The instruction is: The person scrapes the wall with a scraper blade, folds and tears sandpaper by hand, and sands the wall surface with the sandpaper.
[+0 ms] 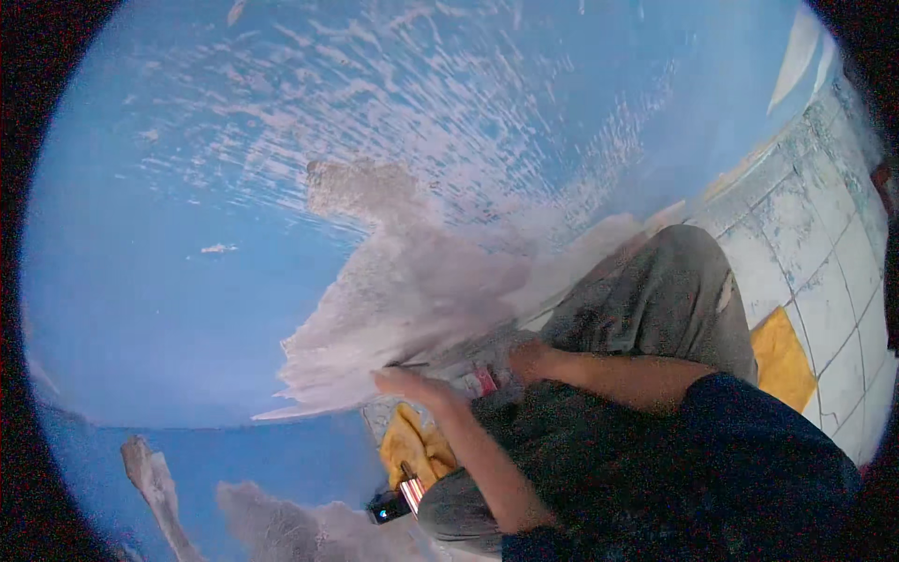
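Note:
My left hand (411, 385) reaches to the foot of a blue painted wall (211, 316), at the lower edge of a bare, pale plaster patch (407, 295). A thin dark edge (411, 364) shows by its fingertips; blur hides whether the hand grips it. Close to my lap, my right hand (532, 360) is curled at one end of a clear plastic packet (484, 379) with a pink printed area. The packet lies between the two hands, and its outline is blurred.
A yellow cloth (414, 442) lies crumpled beside my left forearm, near a small dark device (388, 507) with a light and a striped box (413, 492). Another yellow cloth (783, 362) lies on the white tiled floor (836, 281) to the right. My bent knee (660, 295) is close to the wall.

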`<act>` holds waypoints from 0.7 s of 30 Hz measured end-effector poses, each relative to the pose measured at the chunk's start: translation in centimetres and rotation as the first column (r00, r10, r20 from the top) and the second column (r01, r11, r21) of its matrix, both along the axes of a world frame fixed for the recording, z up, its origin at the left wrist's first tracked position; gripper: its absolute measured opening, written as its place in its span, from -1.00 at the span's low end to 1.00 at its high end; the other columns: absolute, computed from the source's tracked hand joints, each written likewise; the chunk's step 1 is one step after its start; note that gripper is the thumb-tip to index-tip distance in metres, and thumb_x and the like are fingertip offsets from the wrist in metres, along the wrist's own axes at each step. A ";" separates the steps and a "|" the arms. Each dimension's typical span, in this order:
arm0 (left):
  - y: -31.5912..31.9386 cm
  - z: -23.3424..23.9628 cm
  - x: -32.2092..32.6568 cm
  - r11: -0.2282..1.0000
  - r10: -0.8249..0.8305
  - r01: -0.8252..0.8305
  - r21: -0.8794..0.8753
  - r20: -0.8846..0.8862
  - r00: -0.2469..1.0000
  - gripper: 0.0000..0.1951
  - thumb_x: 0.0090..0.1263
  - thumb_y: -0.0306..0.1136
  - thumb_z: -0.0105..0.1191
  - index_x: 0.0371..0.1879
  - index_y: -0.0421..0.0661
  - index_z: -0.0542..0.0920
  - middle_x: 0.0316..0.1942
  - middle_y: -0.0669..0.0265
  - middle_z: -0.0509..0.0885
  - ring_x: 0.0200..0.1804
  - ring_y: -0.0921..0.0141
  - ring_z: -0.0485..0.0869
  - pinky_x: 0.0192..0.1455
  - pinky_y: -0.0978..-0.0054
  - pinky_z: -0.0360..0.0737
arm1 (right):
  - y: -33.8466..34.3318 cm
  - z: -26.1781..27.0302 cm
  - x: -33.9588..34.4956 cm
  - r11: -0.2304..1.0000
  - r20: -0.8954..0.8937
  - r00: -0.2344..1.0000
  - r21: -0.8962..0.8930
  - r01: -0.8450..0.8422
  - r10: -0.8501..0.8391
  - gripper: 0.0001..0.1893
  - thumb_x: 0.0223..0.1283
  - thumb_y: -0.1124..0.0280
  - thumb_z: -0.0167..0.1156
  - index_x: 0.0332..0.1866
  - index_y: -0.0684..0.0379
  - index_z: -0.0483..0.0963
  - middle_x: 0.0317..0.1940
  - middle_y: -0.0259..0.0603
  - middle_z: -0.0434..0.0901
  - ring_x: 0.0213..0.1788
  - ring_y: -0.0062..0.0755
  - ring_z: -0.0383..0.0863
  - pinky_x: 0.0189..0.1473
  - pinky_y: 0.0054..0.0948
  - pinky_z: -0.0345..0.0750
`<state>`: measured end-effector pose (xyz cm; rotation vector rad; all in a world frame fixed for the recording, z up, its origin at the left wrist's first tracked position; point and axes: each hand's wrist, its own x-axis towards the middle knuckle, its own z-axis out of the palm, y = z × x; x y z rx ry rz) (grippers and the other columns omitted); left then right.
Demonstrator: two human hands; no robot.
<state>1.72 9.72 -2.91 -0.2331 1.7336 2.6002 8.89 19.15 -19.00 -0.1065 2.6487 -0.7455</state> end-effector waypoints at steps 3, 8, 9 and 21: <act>4.2 0.6 3.7 0.855 0.042 -0.170 -0.489 -0.262 0.964 -0.39 0.36 0.09 -0.42 0.24 -0.10 -0.02 0.21 0.17 0.09 0.25 0.33 0.06 0.31 0.33 -0.05 | 0.0 -0.1 -0.3 0.996 0.040 0.998 -0.079 -0.039 0.042 -0.60 -0.16 0.39 0.16 -0.10 0.24 0.42 -0.14 -0.01 0.50 -0.15 -0.08 0.54 -0.19 -0.10 0.48; 8.5 4.6 7.0 0.847 0.120 -0.157 -0.508 -0.105 0.987 -0.44 0.37 0.04 -0.42 0.24 -0.07 -0.01 0.18 0.17 0.15 0.23 0.34 0.13 0.30 0.35 -0.02 | -0.8 -7.4 -0.2 1.000 -0.127 0.992 0.008 -0.017 0.018 -0.61 -0.05 0.40 0.06 -0.01 0.19 0.35 -0.11 -0.04 0.47 -0.13 -0.06 0.52 -0.17 -0.10 0.48; 6.0 3.5 4.8 0.844 0.131 -0.170 -0.509 -0.113 0.985 -0.44 0.37 0.04 -0.42 0.24 -0.07 -0.01 0.18 0.17 0.15 0.23 0.34 0.13 0.30 0.35 -0.02 | -1.3 -5.8 -0.7 1.000 -0.032 0.999 0.009 -0.009 0.009 -0.64 0.00 0.39 0.02 -0.02 0.19 0.35 -0.11 -0.04 0.47 -0.13 -0.06 0.52 -0.16 -0.09 0.47; 6.5 2.5 5.5 0.928 0.030 -0.101 -0.358 -0.201 0.979 -0.39 0.35 0.09 -0.46 0.29 -0.02 -0.06 0.32 0.26 -0.06 0.34 0.37 -0.07 0.34 0.37 -0.15 | 0.7 1.8 0.4 0.996 -0.006 0.998 -0.060 -0.061 0.061 -0.66 0.03 0.36 -0.03 -0.09 0.30 0.34 -0.26 0.05 0.52 -0.19 -0.03 0.54 -0.22 -0.12 0.49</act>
